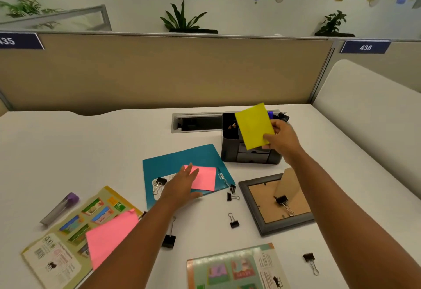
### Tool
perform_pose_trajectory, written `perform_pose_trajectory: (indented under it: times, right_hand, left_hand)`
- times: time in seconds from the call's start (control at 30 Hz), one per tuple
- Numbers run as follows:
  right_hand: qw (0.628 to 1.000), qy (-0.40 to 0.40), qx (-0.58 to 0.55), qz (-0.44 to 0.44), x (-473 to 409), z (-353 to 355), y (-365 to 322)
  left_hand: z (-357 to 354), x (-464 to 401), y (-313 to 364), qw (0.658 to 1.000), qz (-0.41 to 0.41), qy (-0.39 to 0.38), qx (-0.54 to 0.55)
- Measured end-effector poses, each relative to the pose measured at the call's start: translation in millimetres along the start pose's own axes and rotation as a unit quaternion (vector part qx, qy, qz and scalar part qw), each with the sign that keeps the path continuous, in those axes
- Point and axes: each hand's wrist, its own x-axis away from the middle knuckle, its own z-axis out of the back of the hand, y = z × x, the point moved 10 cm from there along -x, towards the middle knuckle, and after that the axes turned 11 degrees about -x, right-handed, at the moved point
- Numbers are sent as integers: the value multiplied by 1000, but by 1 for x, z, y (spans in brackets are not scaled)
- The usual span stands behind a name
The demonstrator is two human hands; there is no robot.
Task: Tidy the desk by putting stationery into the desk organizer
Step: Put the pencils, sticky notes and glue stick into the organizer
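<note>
Head view: a white office desk sits against a tan fabric partition carrying blue plates marked "436" and, partly cut off, "35". Near the desk's back edge, the dark grey plastic desk organizer. Right hand pinches a yellow sticky-note pad above it. Left hand, fingers spread, rests on a pink sticky-note pad lying on a teal folder.
</note>
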Motion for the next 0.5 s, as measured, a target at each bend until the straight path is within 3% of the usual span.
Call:
perform_pose_trajectory:
  times: [0.1, 0.17, 0.3, 0.37, 0.5]
  right_hand:
    - [976, 134, 118, 124, -16, 25, -38]
    - [948, 164, 194, 191, -22, 23, -61]
    - [888, 109, 337, 293, -39, -21, -81]
    - [850, 52, 401, 338, -43, -50, -78]
    - [783, -41, 497, 371, -56, -91, -62]
  left_hand:
    - [-7, -6, 6, 998, -35, -29, -54]
    - [-3, -6, 14, 993, -59, -29, -96]
    - [7, -5, 25, 981, -83, 20, -174]
    - [23, -5, 26, 978, -84, 126, -143]
    - [27, -7, 17, 960, -78, 218, -156]
